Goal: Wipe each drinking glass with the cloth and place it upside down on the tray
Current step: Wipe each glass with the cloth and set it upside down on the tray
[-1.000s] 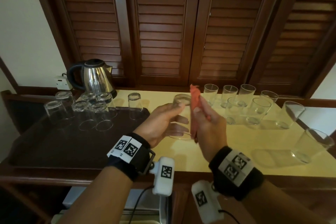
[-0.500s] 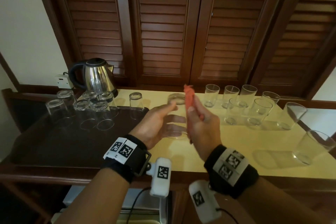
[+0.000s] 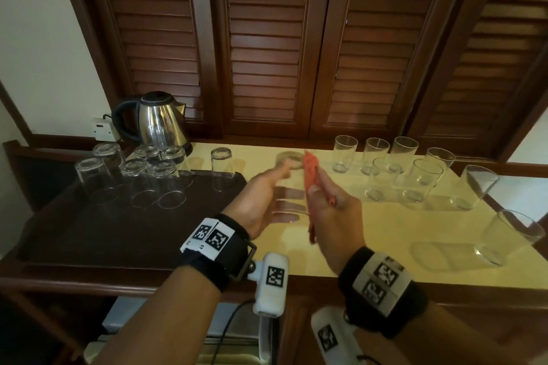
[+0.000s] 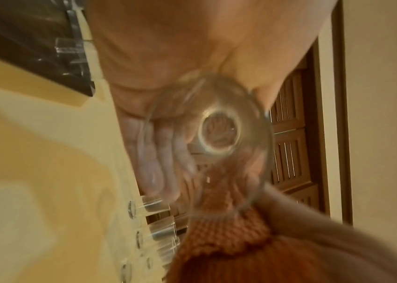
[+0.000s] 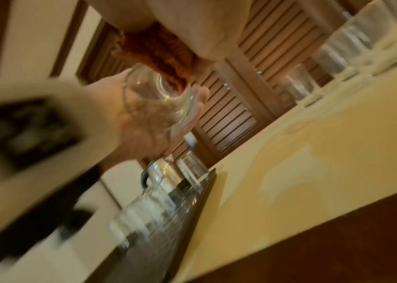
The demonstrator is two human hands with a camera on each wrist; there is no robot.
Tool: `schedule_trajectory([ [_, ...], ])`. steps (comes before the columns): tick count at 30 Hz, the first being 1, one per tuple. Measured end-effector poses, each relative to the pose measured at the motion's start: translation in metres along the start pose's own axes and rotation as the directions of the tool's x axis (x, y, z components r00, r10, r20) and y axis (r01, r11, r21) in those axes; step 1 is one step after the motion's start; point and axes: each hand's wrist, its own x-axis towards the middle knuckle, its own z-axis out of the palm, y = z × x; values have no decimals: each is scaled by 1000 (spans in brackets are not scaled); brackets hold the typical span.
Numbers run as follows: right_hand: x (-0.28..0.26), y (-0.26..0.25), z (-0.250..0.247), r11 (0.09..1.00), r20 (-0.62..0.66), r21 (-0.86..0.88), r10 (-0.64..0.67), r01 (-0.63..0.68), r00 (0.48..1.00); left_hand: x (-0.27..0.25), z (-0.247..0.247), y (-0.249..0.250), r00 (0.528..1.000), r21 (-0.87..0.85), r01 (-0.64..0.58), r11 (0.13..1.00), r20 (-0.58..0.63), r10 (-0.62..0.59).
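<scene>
This looks like a hotel room's refreshment corner or a guesthouse pantry. A stainless electric kettle (image 3: 158, 120) stands plugged into a wall socket (image 3: 102, 128) at the back of a pale yellow desk (image 3: 370, 234) with dark wood trim. Beside it lies a dark serving tray (image 3: 98, 234) bearing upturned glasses (image 3: 139, 178), while a row of identical tumblers (image 3: 394, 169) stands to the right. Behind everything runs a wall of dark louvred wooden doors (image 3: 267, 44).

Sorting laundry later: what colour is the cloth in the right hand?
Orange-red cloth, with a knitted texture; the texture shows best in the left wrist view, the colour in the head view.
</scene>
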Motion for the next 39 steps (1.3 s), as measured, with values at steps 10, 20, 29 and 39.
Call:
schedule_trajectory([
  [10,9,0,-13,1000,-58,13,5,-4,998,-2,10,-4,1000,34,-13,999,26,12],
  [20,-2,0,-8,999,-36,10,36,-35,999,-2,10,-6,996,-1,-72,997,-56,72],
  [29,-17,-2,-5,997,16,-68,-21,22,1000,0,11,-8,996,18,-56,998,-68,57],
  [39,-16,-7,-3,996,42,-88,-15,18,999,-1,6,-4,1000,-25,-12,1000,-2,12],
])
